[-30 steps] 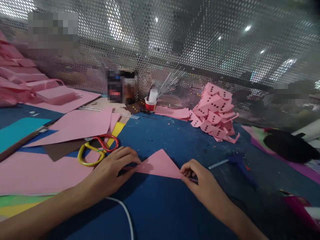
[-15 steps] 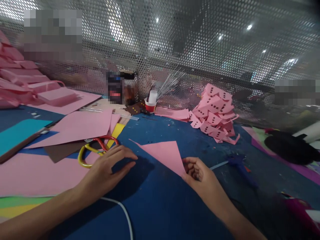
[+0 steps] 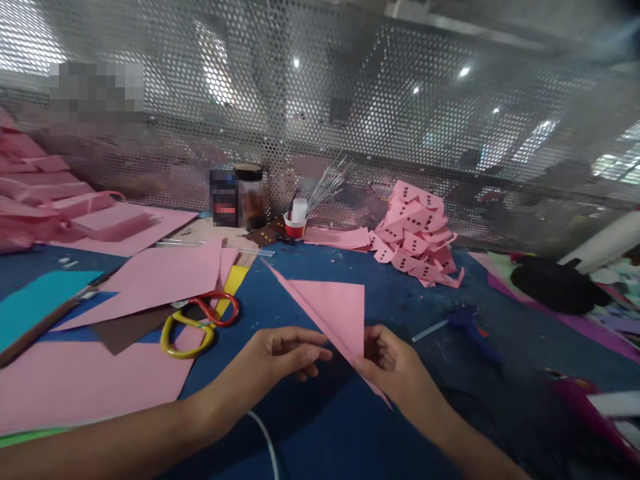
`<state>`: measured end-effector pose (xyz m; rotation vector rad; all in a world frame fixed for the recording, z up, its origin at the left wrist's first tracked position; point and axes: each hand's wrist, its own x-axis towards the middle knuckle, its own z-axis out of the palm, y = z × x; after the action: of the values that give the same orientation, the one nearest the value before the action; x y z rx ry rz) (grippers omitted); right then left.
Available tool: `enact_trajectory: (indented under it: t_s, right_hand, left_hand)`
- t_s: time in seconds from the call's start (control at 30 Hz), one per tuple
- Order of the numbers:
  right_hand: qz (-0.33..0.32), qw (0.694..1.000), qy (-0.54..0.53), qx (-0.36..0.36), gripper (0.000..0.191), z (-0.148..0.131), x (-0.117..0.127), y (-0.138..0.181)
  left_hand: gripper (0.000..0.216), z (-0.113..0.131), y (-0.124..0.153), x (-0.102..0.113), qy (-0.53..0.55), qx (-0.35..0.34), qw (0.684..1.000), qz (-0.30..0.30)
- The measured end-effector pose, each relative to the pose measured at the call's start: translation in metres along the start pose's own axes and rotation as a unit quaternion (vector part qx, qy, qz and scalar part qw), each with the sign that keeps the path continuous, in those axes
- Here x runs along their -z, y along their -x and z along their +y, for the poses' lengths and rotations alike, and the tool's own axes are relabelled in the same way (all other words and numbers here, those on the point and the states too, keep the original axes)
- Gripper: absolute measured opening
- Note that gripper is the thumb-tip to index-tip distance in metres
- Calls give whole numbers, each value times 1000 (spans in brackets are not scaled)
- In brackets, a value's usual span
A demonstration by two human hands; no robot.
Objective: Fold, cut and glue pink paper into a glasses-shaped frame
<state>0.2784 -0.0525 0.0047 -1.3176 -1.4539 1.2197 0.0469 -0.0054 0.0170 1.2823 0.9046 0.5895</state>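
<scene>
A folded triangle of pink paper (image 3: 340, 310) is held up over the blue table by my right hand (image 3: 395, 367), thumb in front and fingers behind its right edge. A narrow folded strip runs along the paper's long slanted side, down to a point below my thumb. My left hand (image 3: 285, 357) is just left of the paper, its fingers apart and nothing in them. Scissors (image 3: 187, 340) with one red and one yellow handle loop lie farther left, their blades hidden under pink sheets (image 3: 160, 273).
At the back are a jar (image 3: 253, 200), a red-and-white cup (image 3: 295, 227) and a heap of dotted pink strips (image 3: 415, 230). A blue glue gun (image 3: 473, 333) lies to the right, with a magenta object (image 3: 590, 407) nearer me. A white cable (image 3: 267, 437) crosses in front.
My left hand has moved right, from beside the scissors to close by the pink paper. The paper has turned in my right hand, showing the folded strip along its slanted edge.
</scene>
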Motion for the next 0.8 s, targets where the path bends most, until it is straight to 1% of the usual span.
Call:
enact_trajectory:
  t_s: [0.13,0.27,0.5,0.6,0.67,0.7,0.73,0.77,0.8]
  right_hand:
    - [-3,1000,-4,3,20,0,-5,0]
    - [-9,1000,-18,2,20,0,-8,0]
    - [-25,997,-71,-9,24,4,-13,0]
    - [-46,996,-73,-9,27,-1,-16,3]
    - [-83,996,-38,1,27,-9,-11,3]
    - [-102,995,7,6,25,-14,-5,3]
    - [-99,992,74,21,21,-18,3,2]
    - [-66,984,159,41,17,-21,15,1]
    - [-10,968,242,57,16,-22,29,0]
  left_hand:
    - [37,-3,-12,-11,34,4,999,16]
    - [33,-3,-15,-18,54,20,998,30]
    - [30,-10,-18,-21,111,14,993,25]
    - [30,-10,-20,-20,121,9,993,11]
    - [32,-10,-21,-18,105,4,994,9]
    - [33,-10,-22,-15,92,5,996,11]
    - [35,-11,-22,-13,73,7,997,11]
    - [36,-12,-22,-9,51,16,999,10]
    - [37,-13,-22,-5,29,25,999,7]
